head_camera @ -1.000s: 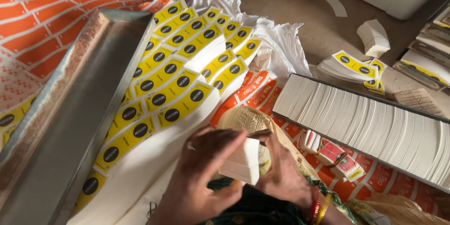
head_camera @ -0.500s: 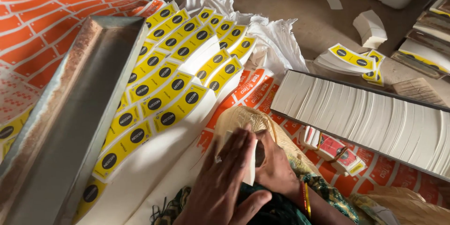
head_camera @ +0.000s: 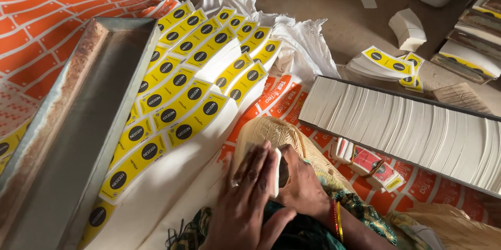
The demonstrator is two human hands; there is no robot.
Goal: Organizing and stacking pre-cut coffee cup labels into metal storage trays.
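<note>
The work lies on a bare, dusty brown floor (head_camera: 313,0), strewn with printed paper. At the upper left a big orange sheet (head_camera: 36,31) of uncut rectangular labels is spread flat, and on it sits a long, shallow metal tray (head_camera: 73,125) with rusty rims, running from the lower left corner toward the upper middle. Beside the tray's right wall, yellow labels (head_camera: 177,93), each a narrow rectangle with black round marks, are fanned out in overlapping rows on white backing, with a crumpled white cloth (head_camera: 302,46) behind them. To the right a long dark-edged box (head_camera: 407,125) holds a tight row of white cards standing on edge; small red and white labels (head_camera: 370,164) lie just in front of it on another orange sheet. Farther right, a small heap of yellow labels (head_camera: 386,65) and a white paper stack (head_camera: 409,28) rest on the floor. At the bottom middle, the left hand (head_camera: 250,198) lies flat, fingers stretched, pressing down on a small white slip stack (head_camera: 275,172), while the right hand (head_camera: 302,187), bangles on its wrist, grips the same stack from the side, over a woven straw-coloured pad (head_camera: 271,130).
</note>
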